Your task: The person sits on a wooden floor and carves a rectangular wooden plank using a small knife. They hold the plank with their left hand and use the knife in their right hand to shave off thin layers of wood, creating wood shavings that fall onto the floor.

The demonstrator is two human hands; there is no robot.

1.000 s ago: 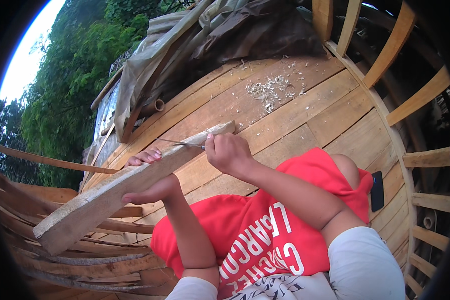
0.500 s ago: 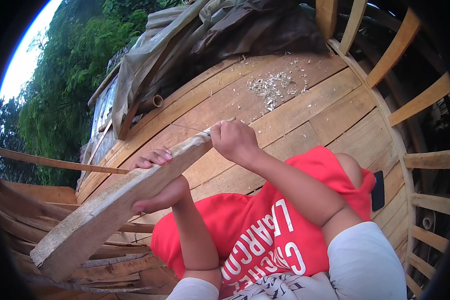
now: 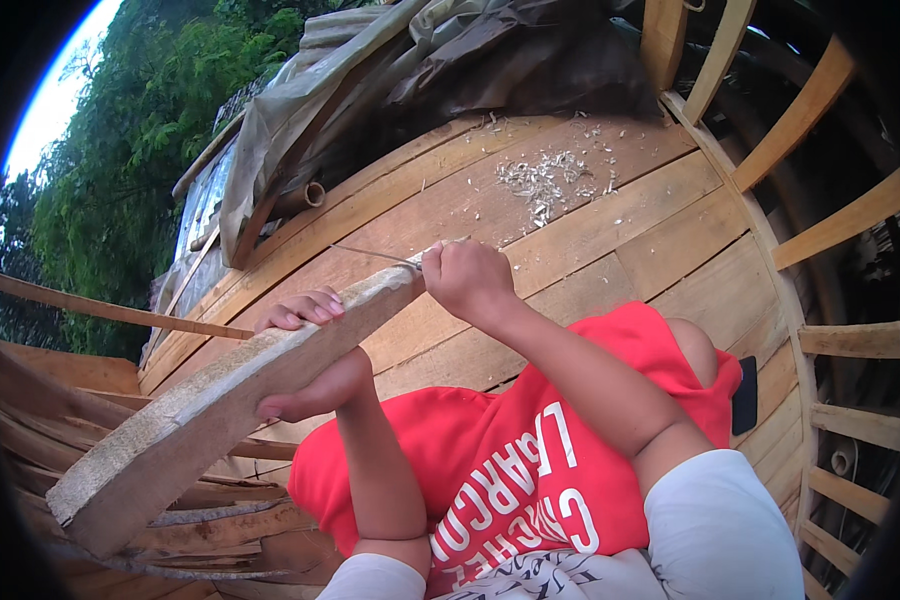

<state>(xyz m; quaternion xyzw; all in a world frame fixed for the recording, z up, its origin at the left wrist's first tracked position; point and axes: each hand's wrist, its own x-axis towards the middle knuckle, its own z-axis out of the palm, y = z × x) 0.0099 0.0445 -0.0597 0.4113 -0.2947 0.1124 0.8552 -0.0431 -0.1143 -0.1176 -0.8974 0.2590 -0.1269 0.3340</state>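
A thick, pale wooden beam (image 3: 205,405) lies slantwise in front of me, from the lower left up to the middle. My left hand (image 3: 315,345) grips it around its middle, fingers over the far edge and thumb under the near side. At its upper right end my right hand (image 3: 465,283) is closed in a fist. From this fist a thin, long knife blade (image 3: 375,254) points left, almost edge-on, close to the beam's top. The knife's handle is hidden inside the fist.
Pale shavings (image 3: 545,182) are scattered on the plank floor (image 3: 660,235). A slatted wooden railing (image 3: 815,115) curves along the right. Tarpaulin (image 3: 315,110) and a bamboo tube (image 3: 305,197) are at the far side. Rough boards (image 3: 220,540) lie lower left. A dark flat object (image 3: 744,395) is beside my knee.
The blade's tip has shifted slightly left and its flat shows a little more. The beam's lower end sits slightly further left. Both hands keep their grips.
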